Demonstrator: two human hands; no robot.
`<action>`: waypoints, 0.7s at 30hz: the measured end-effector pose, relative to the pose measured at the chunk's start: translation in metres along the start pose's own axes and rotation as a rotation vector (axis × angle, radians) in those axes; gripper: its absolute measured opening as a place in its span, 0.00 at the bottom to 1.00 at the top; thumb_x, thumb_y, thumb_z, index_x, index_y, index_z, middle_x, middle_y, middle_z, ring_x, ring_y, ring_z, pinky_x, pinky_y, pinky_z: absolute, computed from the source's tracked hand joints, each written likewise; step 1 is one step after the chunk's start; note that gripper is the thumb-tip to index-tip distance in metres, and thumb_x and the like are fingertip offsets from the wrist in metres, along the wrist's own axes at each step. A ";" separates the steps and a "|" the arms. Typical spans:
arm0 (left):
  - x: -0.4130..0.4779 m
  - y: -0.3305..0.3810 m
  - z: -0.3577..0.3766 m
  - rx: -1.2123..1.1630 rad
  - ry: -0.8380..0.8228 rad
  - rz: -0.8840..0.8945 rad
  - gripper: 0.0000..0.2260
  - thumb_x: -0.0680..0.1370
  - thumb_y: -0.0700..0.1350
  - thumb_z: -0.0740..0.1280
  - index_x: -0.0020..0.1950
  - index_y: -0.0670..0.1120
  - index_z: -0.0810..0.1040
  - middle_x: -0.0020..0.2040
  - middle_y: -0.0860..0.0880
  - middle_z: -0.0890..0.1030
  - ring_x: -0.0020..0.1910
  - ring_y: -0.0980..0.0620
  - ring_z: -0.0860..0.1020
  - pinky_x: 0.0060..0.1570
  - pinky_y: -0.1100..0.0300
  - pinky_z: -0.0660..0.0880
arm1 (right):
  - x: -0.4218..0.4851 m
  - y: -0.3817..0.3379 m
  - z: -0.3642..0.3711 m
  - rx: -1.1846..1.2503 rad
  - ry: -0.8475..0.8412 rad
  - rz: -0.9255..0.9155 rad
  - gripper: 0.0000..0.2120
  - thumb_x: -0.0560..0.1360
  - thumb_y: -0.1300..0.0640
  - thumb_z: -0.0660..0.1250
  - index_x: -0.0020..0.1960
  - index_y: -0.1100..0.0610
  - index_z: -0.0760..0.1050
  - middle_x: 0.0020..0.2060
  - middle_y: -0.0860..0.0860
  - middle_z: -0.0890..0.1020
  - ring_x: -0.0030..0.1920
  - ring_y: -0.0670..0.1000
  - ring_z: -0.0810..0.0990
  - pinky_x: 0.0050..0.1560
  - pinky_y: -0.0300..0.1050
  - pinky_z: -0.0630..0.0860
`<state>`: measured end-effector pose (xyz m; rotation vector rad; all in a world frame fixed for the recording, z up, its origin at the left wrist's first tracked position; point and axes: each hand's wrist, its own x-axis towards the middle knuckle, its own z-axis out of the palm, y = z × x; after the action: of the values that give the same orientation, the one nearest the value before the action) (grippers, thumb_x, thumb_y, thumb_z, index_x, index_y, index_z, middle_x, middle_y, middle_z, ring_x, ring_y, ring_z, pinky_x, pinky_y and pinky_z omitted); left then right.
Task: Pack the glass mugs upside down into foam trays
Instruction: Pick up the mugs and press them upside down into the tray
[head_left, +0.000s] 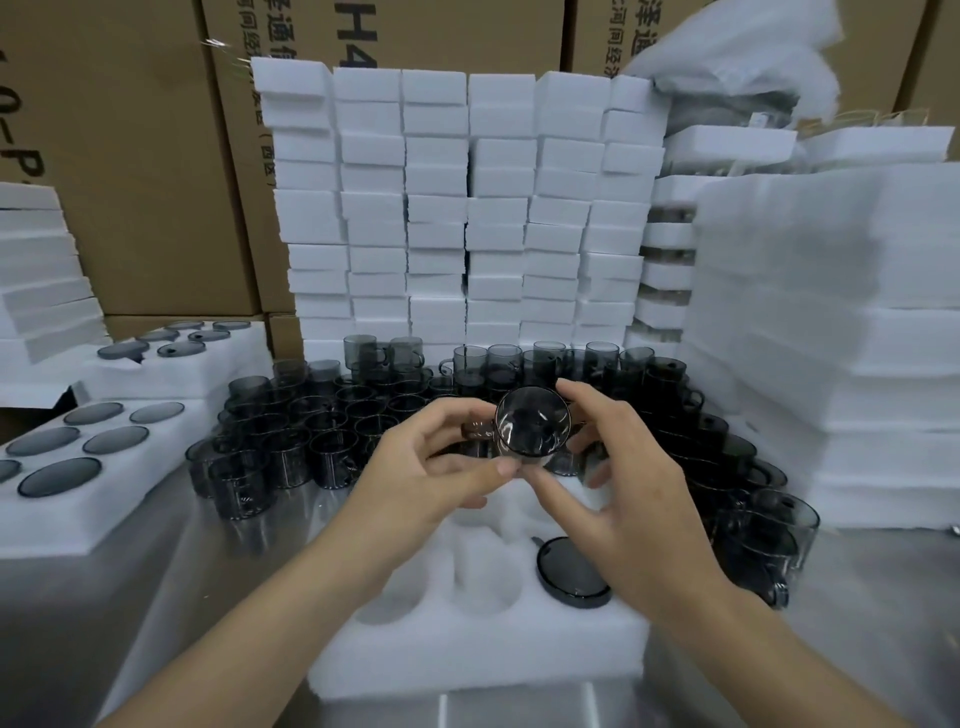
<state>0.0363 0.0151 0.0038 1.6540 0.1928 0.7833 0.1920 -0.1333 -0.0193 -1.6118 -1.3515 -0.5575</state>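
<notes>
Both my hands hold one smoky glass mug in the air, its round base turned toward me. My left hand grips it from the left, thumb under it, near the handle. My right hand pinches it from the right with fingers over the rim side. Below them lies a white foam tray with round pockets; one upside-down mug sits in its right pocket. Several loose mugs crowd the steel table behind.
At the left lie two foam trays filled with upside-down mugs. A wall of stacked foam blocks stands at the back, cardboard boxes behind it. Foam stacks rise at the right, with more mugs beside them.
</notes>
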 end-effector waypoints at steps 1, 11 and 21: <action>0.000 0.000 0.000 0.007 0.011 0.038 0.20 0.72 0.43 0.83 0.61 0.54 0.84 0.61 0.52 0.87 0.53 0.46 0.89 0.48 0.58 0.84 | 0.001 0.000 0.000 -0.003 0.007 -0.028 0.32 0.79 0.44 0.74 0.79 0.43 0.67 0.62 0.33 0.75 0.58 0.42 0.79 0.54 0.32 0.75; -0.012 0.006 0.006 0.397 0.238 0.513 0.22 0.74 0.47 0.79 0.65 0.63 0.80 0.64 0.57 0.80 0.60 0.53 0.81 0.41 0.66 0.79 | 0.008 -0.012 -0.008 0.027 0.176 -0.173 0.29 0.77 0.54 0.75 0.75 0.50 0.71 0.66 0.39 0.75 0.62 0.39 0.76 0.61 0.30 0.72; -0.018 0.012 0.015 0.411 0.300 0.630 0.24 0.77 0.43 0.77 0.70 0.58 0.77 0.64 0.54 0.81 0.58 0.51 0.86 0.37 0.63 0.80 | 0.008 -0.028 -0.009 0.200 0.231 -0.067 0.31 0.73 0.47 0.81 0.69 0.42 0.69 0.60 0.35 0.79 0.63 0.43 0.82 0.62 0.31 0.74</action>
<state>0.0283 -0.0100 0.0079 2.0046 0.0366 1.5535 0.1705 -0.1379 0.0010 -1.3029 -1.2500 -0.6087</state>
